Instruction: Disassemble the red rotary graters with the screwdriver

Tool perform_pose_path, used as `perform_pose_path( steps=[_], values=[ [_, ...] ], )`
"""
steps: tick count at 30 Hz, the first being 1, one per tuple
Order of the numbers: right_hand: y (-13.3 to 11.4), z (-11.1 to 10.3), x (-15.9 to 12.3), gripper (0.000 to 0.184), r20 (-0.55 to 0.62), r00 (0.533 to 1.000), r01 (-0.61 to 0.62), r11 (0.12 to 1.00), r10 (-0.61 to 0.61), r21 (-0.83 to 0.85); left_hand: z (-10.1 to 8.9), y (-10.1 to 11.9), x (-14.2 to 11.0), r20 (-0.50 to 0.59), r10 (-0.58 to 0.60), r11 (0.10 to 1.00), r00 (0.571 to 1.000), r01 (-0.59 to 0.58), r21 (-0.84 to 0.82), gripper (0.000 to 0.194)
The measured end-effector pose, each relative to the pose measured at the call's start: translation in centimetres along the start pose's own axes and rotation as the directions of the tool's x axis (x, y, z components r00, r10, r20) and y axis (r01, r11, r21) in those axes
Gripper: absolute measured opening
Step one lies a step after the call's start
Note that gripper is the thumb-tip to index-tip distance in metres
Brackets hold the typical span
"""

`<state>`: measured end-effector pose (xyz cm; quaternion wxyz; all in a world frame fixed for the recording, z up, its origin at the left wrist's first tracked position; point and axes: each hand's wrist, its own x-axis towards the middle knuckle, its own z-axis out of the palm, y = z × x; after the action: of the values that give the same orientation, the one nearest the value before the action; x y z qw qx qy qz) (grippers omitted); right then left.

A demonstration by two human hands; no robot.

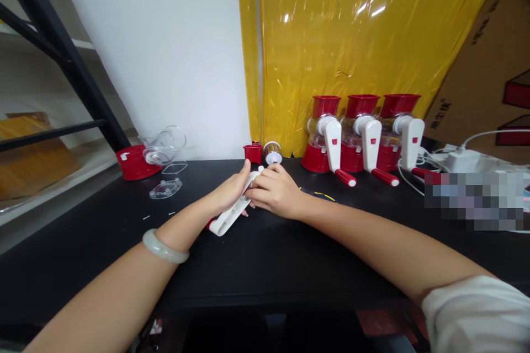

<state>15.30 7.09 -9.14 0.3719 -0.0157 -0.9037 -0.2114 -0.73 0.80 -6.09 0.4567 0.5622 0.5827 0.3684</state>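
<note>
My left hand [232,190] and my right hand [275,190] meet over a white crank handle [229,218] with a red grip end, which rests on the black table [256,253]. Fingers of my left hand curl around the handle's upper part. My right hand pinches at the handle's top end, fingers pressed together. A pale green bangle [164,247] sits on my left wrist. Just beyond my hands stand a small red part [252,153] and a small metal drum piece [272,152].
Three assembled red-and-white hand-crank grinders [361,135] line up at the back right before a yellow plastic sheet [351,38]. A red base [134,162], clear plastic bowl [163,146] and clear lid [165,189] lie back left. White cables and a charger [455,160] sit at right.
</note>
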Motion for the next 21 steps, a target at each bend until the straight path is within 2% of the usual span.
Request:
perform_pose_path(
  steps=[12, 21],
  values=[
    [-0.05, 0.04, -0.01, 0.022, -0.007, 1.0, -0.002, 1.0, 0.002, 0.022, -0.1, -0.01, 0.0, -0.084, 0.003, 0.999, 0.996, 0.0, 0.035, 0.071],
    [-0.28, 0.16, 0.0, 0.02, -0.043, 0.999, 0.023, 0.999, -0.024, -0.026, 0.0, 0.01, -0.08, -0.083, 0.024, 0.998, 0.996, -0.018, 0.068, 0.068]
  ],
)
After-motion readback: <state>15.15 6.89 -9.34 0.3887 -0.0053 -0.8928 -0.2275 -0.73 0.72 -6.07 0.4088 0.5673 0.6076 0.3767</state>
